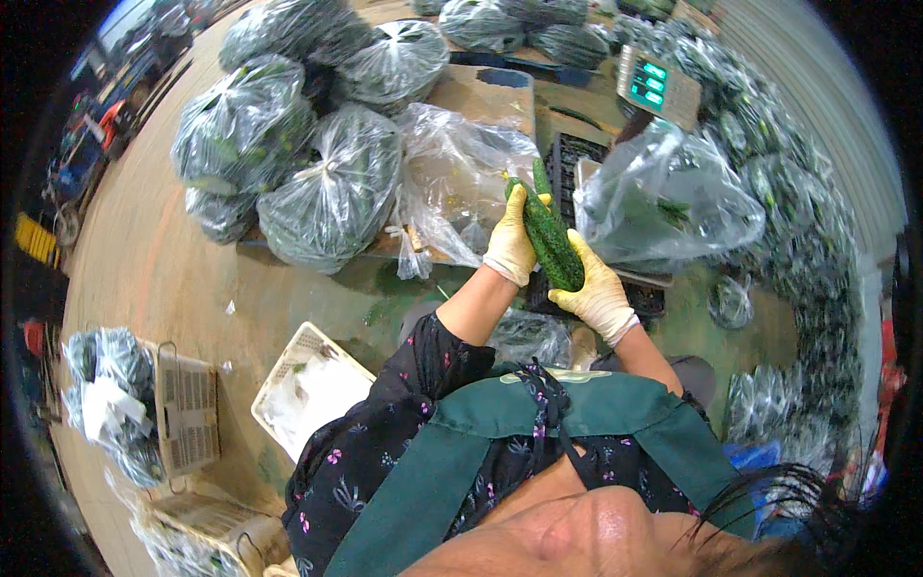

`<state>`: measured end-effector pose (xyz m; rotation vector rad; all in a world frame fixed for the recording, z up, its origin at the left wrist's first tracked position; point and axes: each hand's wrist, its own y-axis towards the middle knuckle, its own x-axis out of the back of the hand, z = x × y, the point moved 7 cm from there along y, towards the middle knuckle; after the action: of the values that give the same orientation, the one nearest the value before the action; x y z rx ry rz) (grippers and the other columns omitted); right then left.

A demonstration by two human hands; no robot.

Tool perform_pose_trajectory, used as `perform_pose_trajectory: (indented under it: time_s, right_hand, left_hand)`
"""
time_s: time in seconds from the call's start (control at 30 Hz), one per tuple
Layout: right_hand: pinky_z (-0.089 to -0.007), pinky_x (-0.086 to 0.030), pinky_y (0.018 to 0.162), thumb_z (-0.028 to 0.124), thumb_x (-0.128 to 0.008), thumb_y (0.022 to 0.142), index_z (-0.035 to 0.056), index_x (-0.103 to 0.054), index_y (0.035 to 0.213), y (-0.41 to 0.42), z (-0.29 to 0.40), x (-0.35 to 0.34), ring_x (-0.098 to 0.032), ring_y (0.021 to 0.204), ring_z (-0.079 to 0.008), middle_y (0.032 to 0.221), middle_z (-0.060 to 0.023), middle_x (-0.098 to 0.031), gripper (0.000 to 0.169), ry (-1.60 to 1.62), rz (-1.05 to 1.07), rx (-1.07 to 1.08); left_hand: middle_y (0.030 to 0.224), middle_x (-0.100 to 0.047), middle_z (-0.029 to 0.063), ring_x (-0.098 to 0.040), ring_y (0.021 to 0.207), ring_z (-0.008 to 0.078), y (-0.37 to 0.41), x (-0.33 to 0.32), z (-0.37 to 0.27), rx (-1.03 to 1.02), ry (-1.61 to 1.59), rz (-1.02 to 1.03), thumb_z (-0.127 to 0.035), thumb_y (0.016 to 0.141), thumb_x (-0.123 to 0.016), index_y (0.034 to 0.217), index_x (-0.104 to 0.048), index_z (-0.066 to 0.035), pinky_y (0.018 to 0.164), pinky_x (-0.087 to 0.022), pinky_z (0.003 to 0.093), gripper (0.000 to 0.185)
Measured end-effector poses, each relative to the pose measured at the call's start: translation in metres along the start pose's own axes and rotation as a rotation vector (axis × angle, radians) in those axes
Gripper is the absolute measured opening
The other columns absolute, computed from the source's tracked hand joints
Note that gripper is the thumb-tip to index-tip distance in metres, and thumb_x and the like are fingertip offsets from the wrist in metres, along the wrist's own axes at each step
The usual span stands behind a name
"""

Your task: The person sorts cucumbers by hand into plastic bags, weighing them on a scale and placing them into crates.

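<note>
In yellowish gloves, both my hands are around green, bumpy-skinned cucumbers in front of my chest. My left hand [515, 234] grips the upper part of a large cucumber [554, 245], thumb along its side. A second cucumber [540, 173] shows just behind it; which fingers bear it is hidden. The large cucumber's lower end rests in my right hand [598, 292], between thumb and fingers. Right of my hands, an open clear plastic bag [667, 198] with some cucumbers inside lies over a dark crate [570, 169]. To their left is a crumpled clear plastic bag [461, 159].
Knotted bags of produce [335, 180] crowd the left of a low platform [497, 94]. A scale display [657, 86] glows behind the open bag. Many bagged cucumbers [786, 180] line the right wall. A cream plastic crate [310, 389] and other crates [187, 411] stand at left.
</note>
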<state>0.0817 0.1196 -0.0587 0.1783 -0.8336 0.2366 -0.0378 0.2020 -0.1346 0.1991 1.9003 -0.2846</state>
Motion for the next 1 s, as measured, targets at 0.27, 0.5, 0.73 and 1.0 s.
perform_pose_trajectory:
  time_s: [0.27, 0.5, 0.73, 1.0]
  right_hand:
    - [-0.0283, -0.043, 0.100, 0.008, -0.083, 0.063, 0.0094, -0.036, 0.146, -0.073, -0.039, 0.037, -0.056, 0.114, -0.0153, 0.129, -0.0085, -0.058, 0.095, 0.259, -0.065, -0.285]
    - [-0.0313, -0.040, 0.104, 0.023, -0.085, 0.062, 0.0133, -0.033, 0.147, -0.125, -0.050, 0.049, -0.053, 0.123, -0.0260, 0.135, -0.0148, -0.053, 0.100, 0.249, -0.099, -0.209]
    - [-0.0360, -0.046, 0.094, 0.024, -0.065, 0.087, 0.0029, -0.058, 0.127, -0.157, -0.028, 0.101, -0.061, 0.106, -0.0263, 0.115, -0.0151, -0.064, 0.046, 0.041, -0.255, 0.096]
    - [-0.0277, -0.050, 0.085, 0.004, -0.060, 0.086, 0.0037, -0.055, 0.129, -0.149, -0.027, 0.115, -0.061, 0.092, -0.0132, 0.107, -0.0072, -0.065, 0.043, 0.620, -0.263, -0.062]
  left_hand:
    - [0.109, -0.064, 0.0073, -0.060, 0.099, 0.0255, -0.027, -0.045, 0.066, 0.166, -0.086, 0.100, -0.071, 0.083, -0.051, 0.119, -0.057, -0.012, 0.091, -0.048, 0.0420, 0.070]
    - [0.107, -0.064, 0.0059, -0.062, 0.098, 0.0214, -0.097, -0.063, 0.141, 0.372, 0.066, 0.137, -0.034, 0.090, -0.067, 0.118, -0.059, -0.012, 0.090, -0.049, 0.0409, 0.036]
    - [0.110, -0.064, 0.0107, -0.062, 0.099, 0.0236, -0.119, -0.079, 0.161, 0.313, 0.241, 0.286, -0.020, 0.089, -0.066, 0.127, -0.053, -0.006, 0.089, -0.051, 0.0395, 0.042]
    - [0.110, -0.061, 0.0036, -0.059, 0.100, 0.0169, -0.158, -0.124, 0.183, 0.272, 0.517, 0.447, -0.025, 0.085, -0.070, 0.126, -0.051, -0.008, 0.088, -0.048, 0.0337, 0.048]
